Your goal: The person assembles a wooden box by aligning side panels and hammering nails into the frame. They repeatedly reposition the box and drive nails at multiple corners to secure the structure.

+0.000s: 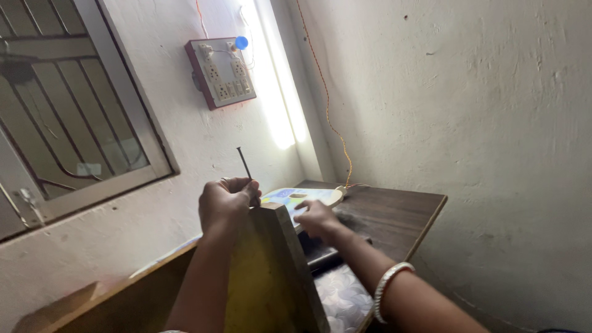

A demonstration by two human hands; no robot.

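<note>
Left hand (pixel 226 202) at frame centre, fingers clenched around a thin dark nail (pixel 245 165) that sticks up tilted, hand resting at the top edge of an upright wooden board (pixel 271 271). Right hand (pixel 316 219), just right of centre, fingers loosely spread, flat on a pale blue-and-yellow printed sheet (pixel 296 196) on the dark table (pixel 394 216). Both forearms reach up from bottom of frame, white bangle (pixel 388 287) on right wrist; switchboard (pixel 221 71) on wall upper left.

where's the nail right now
In the head view, the nail sits left of centre, pinched in the left hand above the wooden board, slanting up toward the wall.
</note>
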